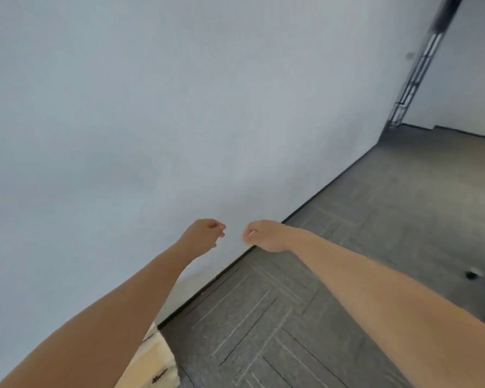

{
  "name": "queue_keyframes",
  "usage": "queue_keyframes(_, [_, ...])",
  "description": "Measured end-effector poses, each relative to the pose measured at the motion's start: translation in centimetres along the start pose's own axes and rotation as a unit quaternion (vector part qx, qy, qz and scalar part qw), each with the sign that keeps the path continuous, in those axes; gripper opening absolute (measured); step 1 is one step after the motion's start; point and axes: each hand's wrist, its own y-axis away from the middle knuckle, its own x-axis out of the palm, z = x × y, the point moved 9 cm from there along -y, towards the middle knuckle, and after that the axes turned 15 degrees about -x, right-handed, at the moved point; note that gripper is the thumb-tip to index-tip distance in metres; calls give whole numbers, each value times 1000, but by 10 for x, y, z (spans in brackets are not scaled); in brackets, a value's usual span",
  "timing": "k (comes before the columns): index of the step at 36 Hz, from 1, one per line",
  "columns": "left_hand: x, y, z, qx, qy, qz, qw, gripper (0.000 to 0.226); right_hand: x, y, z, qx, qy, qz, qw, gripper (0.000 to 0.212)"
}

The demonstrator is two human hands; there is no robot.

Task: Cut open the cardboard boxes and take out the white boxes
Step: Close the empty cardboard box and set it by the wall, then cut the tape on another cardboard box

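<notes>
Holding both arms out: left grip (203, 236) and right grip (263, 236) curled closed, empty. Cardboard box (157, 365) lies low, back behind left grip, under that forearm; left arm nearer. Box's long axis hidden.

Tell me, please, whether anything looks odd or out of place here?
Nothing spilled or damaged. Oddly, left hand and right hand curl empty before the wall; only a cardboard box corner shows.

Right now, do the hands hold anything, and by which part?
Nothing that shows: the left hand and the right hand are both curled, apart from each other, with no object in either.
</notes>
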Motion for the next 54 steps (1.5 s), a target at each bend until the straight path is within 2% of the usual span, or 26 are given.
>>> queue_keyframes(4, [49, 83, -154, 124, 25, 38, 991, 25, -117, 143, -12, 45, -22, -167, 985, 31])
queue_keyframes(8, [108, 176, -260, 218, 46, 87, 971, 21, -193, 293, -35, 96, 23, -317, 943, 25])
queue_keyframes(14, [212, 314, -342, 292, 92, 174, 936, 23, -228, 505, -68, 186, 66, -434, 879, 20])
queue_keyframes(19, [309, 423, -375, 340, 80, 240, 906, 23, -213, 661, -88, 239, 73, -499, 830, 17])
queue_keyframes(23, [390, 495, -382, 333, 92, 292, 892, 23, -183, 774, -113, 275, 74, -503, 816, 16])
queue_keyframes(27, [471, 551, -376, 289, 99, 349, 886, 22, -150, 875, -155, 307, 31, -514, 801, 18])
queue_keyframes(34, [596, 567, -357, 164, 43, 381, 909, 14, -84, 996, -251, 381, -141, -551, 729, 6])
queue_keyframes(36, [620, 560, -348, 122, 11, 380, 917, 8, -58, 1013, -277, 423, -198, -535, 704, 8])
queue_keyframes(41, [666, 539, -336, 65, -58, 358, 930, 17, -4, 1034, -339, 487, -309, -503, 644, 16])
queue_keyframes(44, [692, 520, -333, 43, -90, 319, 943, 12, 27, 1035, -370, 509, -358, -465, 630, 22])
queue_keyframes(46, [711, 508, -331, 17, -105, 304, 947, 12, 46, 1034, -393, 518, -385, -434, 629, 35])
queue_keyframes(49, [731, 492, -326, -33, -164, 277, 946, 48, 63, 1028, -423, 529, -408, -384, 637, 48])
queue_keyframes(54, [765, 465, -322, -92, -213, 249, 940, 54, 84, 1020, -468, 534, -457, -360, 614, 54])
